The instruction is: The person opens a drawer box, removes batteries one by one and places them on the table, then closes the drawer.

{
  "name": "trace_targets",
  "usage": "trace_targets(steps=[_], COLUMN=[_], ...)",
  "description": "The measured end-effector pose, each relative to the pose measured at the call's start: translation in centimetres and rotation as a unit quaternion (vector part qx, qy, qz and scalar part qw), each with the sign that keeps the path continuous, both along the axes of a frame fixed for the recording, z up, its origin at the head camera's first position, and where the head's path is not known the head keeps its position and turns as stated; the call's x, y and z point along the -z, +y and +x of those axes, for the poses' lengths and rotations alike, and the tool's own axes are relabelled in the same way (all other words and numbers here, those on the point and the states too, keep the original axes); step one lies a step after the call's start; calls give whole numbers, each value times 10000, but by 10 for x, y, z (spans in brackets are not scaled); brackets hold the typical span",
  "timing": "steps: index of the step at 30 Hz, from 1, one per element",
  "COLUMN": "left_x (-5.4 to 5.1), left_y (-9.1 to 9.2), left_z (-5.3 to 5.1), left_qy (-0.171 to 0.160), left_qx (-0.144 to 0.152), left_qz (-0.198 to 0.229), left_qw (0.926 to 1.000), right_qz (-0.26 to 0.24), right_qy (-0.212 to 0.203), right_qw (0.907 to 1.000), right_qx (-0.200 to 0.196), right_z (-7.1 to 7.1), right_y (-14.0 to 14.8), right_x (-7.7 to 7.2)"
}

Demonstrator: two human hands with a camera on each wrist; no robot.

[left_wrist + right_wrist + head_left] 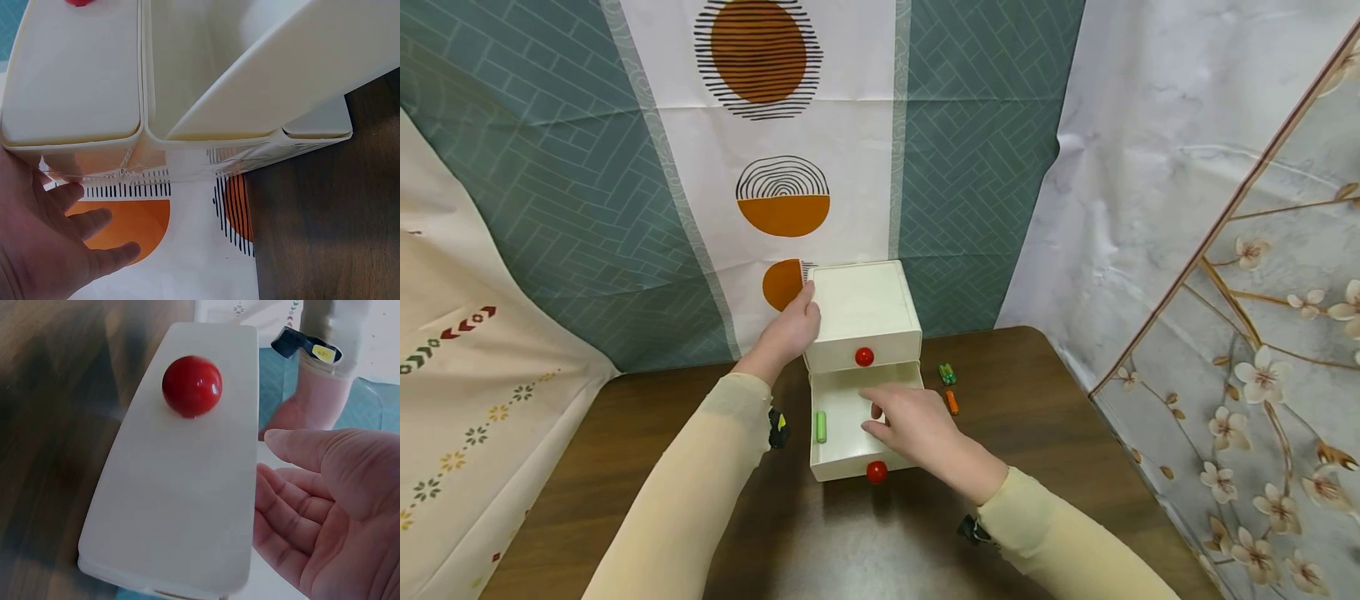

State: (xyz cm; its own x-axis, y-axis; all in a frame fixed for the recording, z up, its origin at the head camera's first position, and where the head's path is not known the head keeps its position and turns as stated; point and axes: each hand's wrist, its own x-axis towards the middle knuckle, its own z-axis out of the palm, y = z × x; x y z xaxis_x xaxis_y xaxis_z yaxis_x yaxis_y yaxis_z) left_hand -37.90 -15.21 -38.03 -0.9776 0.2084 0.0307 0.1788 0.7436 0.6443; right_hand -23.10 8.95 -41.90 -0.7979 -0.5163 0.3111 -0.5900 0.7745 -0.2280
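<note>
A white drawer cabinet [865,300] has a closed top drawer with a red knob [864,357]. Below it a drawer [842,472] stands pulled out, its front and red knob [192,386] large in the right wrist view. A light green cylinder [821,427] lies at the left inside this drawer. My left hand [790,332] touches the cabinet's left side near the top, fingers [100,262] extended and spread. My right hand [917,423] hovers over the pulled-out drawer's right part, fingers loosely bent, with nothing visible in the grasp.
Right of the cabinet, small green items [947,373] and an orange cylinder [952,402] lie on the dark wooden table [1037,442]. A patterned cloth [985,167] hangs behind the cabinet. Another closed drawer [322,119] sits beneath the pulled-out one.
</note>
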Motion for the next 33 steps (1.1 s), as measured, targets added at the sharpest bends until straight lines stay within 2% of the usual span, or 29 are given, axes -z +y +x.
trace_targets(steps=[19,33], left_x=[0,-1], left_y=[1,1], left_z=[1,3], left_qy=[17,-22], left_qx=[-28,-36], left_qz=[16,73], left_qw=[10000,10000], right_qz=[262,550], right_qy=[-487,-539], right_qw=[9984,9969], right_qx=[-67,-174], right_z=[-13,-24], right_y=[-31,-49], right_x=[14,23])
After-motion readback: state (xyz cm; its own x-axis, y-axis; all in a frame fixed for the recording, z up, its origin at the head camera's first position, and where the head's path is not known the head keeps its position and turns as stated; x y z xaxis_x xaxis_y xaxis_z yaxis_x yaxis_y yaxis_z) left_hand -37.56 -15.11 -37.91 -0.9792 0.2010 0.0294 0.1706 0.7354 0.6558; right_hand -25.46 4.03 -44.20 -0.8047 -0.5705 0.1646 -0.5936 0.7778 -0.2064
